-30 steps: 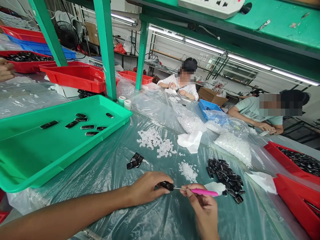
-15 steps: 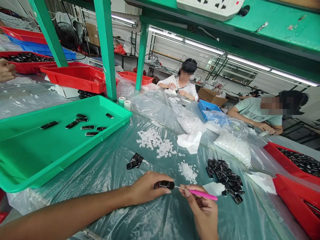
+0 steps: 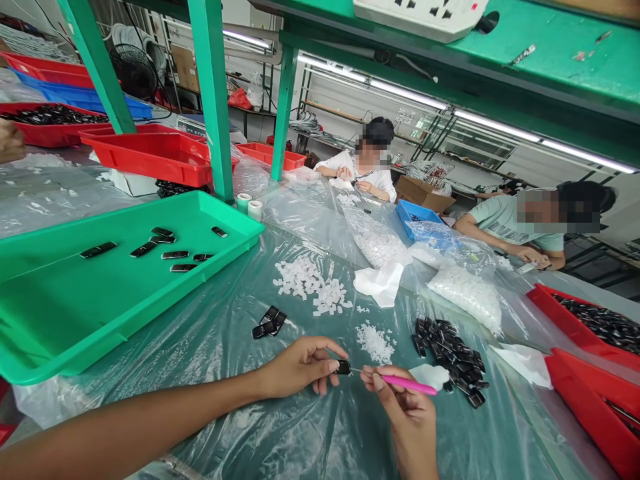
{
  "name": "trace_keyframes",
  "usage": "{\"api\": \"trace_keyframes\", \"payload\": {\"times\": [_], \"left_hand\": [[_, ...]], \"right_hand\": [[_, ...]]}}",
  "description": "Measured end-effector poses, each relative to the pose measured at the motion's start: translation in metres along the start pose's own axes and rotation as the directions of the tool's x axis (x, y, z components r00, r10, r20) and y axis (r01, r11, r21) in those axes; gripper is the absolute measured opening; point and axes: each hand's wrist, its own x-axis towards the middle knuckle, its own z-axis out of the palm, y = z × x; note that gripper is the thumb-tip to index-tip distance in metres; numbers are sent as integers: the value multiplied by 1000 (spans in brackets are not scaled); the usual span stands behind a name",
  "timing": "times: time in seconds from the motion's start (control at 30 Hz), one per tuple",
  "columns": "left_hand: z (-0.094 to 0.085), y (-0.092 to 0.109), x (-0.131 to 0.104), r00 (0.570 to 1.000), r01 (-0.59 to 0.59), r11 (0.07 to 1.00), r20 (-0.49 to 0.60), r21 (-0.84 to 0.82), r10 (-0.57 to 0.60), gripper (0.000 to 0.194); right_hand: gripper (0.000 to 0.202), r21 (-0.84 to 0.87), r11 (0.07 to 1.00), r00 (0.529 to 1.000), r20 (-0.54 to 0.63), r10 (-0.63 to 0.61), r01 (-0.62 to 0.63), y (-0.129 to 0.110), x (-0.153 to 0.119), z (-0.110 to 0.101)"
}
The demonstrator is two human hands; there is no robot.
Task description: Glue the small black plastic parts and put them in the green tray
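My left hand [image 3: 305, 368] is closed on a small glossy black plastic case [image 3: 343, 367], with part of it hidden under the thumb and fingers. My right hand [image 3: 400, 400] pinches a pink-handled tool [image 3: 410, 385] with a thin metal shaft. The shaft points left at the end of the case; whether its tip touches cannot be made out. Just beyond the hands lies a heap of tiny white pieces [image 3: 376, 343]. A pile of black cases [image 3: 450, 357] is to the right of my right hand, and a few more black cases [image 3: 270, 323] lie beyond my left hand.
A green tray [image 3: 150, 313] with several black cases stands at left. Larger white pieces [image 3: 313, 283] and a bag of white parts [image 3: 467, 293] lie farther back. Red trays [image 3: 590, 407] line the right side. Two people sit across the table; another person's hand [image 3: 10, 141] shows at far left.
My left hand has turned the black case and shifted its fingers, so less of the case shows. My right hand and the pink-handled tool have moved very slightly right.
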Motion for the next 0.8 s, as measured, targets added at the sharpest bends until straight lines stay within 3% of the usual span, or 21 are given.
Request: {"api": "trace_keyframes", "payload": {"times": [0.3,0.8], "left_hand": [[-4,0,2,989,141,955,70,-261,-127,42],[-2,0,2,985,172,937,79,-304,-155,42]], "right_hand": [[16,43,999,1000,6,-8,8,6,-2,-1],[11,21,999,999,37,-33,32,1,-2,-1]]}}
